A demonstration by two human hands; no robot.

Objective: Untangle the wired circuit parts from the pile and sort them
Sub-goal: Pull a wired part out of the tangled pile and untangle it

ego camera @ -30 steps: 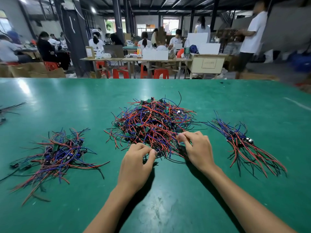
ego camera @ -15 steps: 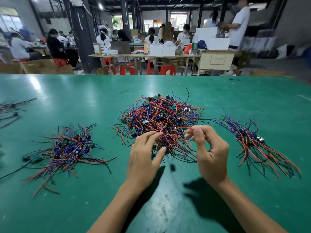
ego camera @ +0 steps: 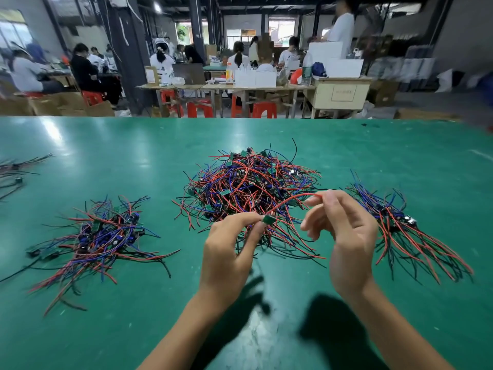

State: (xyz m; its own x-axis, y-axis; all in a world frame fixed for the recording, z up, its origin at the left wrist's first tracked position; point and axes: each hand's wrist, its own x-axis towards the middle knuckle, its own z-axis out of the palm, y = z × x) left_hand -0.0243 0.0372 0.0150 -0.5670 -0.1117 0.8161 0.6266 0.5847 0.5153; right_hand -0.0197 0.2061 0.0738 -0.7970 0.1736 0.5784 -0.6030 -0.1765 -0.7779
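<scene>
pinching a red wire (ego camera: 290,200) arching from left hand (ego camera: 229,252) up-right to right hand (ego camera: 344,236).

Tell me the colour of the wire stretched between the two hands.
Red wire, from the left hand to the right hand; head view.

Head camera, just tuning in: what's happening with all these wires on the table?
A person is pulling one wired circuit part out of the tangled centre pile on the green table. The left hand pinches its small green board, while the right hand pinches the red wire arching from it. A loose heap lies to the left, and a combed bundle to the right.
</scene>
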